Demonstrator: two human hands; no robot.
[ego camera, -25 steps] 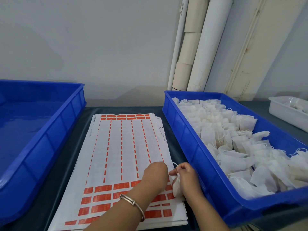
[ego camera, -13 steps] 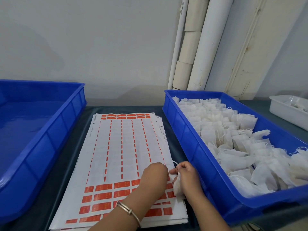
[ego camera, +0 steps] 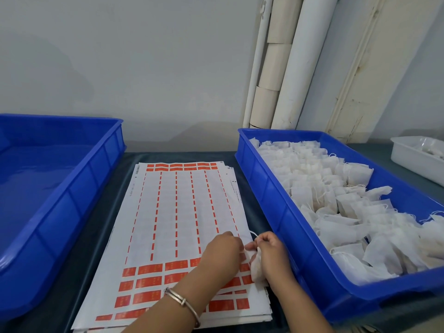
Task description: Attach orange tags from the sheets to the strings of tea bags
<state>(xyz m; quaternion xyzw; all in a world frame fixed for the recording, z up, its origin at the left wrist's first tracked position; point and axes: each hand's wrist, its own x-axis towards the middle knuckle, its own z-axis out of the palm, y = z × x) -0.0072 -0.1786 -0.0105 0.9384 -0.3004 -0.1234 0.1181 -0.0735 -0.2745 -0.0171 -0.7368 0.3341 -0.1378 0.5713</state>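
Pinched between the curled fingers of the right hand (ego camera: pixel 270 253) is a white tea bag (ego camera: pixel 256 270), which hangs below the fist at the lower centre of the frame, over the right edge of the tag sheets; a loop of its thin white string (ego camera: pixel 252 233) arches up just above the knuckles. Beside it, almost touching, the left hand (ego camera: pixel 222 252) is curled knuckles-up over the same edge of the paper, its fingertips turned toward the right hand, and I cannot tell what, if anything, they grip. A silver bangle (ego camera: pixel 182 302) circles the left wrist. Under both hands lies the stack of tag sheets (ego camera: pixel 173 212), running up the middle of the frame, with orange tags (ego camera: pixel 150 269) left in rows along its near end and a strip at its far end, and only narrow orange dashes between. Right of the stack sits a blue crate (ego camera: pixel 276 212) piled with white tea bags (ego camera: pixel 336 200). A second blue crate (ego camera: pixel 72 188) fills the left of the frame. At the far right edge stands a white tray (ego camera: pixel 413 159), and pale pipes (ego camera: pixel 298 68) climb the wall in the upper right.
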